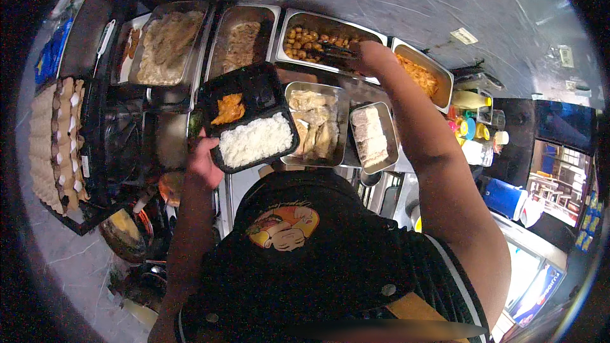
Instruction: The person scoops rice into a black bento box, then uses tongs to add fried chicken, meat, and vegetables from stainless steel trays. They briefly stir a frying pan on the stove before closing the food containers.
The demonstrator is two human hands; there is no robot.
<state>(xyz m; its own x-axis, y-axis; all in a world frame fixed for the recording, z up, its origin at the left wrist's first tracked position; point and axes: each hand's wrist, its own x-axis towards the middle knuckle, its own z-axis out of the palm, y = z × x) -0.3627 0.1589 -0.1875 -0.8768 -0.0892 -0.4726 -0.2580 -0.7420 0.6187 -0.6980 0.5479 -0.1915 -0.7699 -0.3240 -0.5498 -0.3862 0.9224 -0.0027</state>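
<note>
Left hand [204,157] grips a black compartment tray [257,87] by its lower left edge, thumb over the rim; the fingers beneath are mostly hidden. Tray hangs tilted in front of the body, over the near row of pans. In it: white rice [257,143] filling the big near compartment, a small heap of orange food [230,108] in the far left one, the rest showing bare black. Right arm stretches forward and right; right hand [372,58] is closed round a dark utensil [337,51], apparently tongs, its far end down among small round brown pieces [304,42] in a long metal pan [337,20]. Cannot tell whether the utensil's tips pinch anything. Just right of that pan: orange shreds [419,79] in another. Nearer the body, right of the tray: pale yellowish pieces [314,126] in one pan, a pale block [370,136] in a smaller one. Far left, stacked egg cartons [47,146]; to the right, a yellowish bottle [469,100] lies on its side.
</note>
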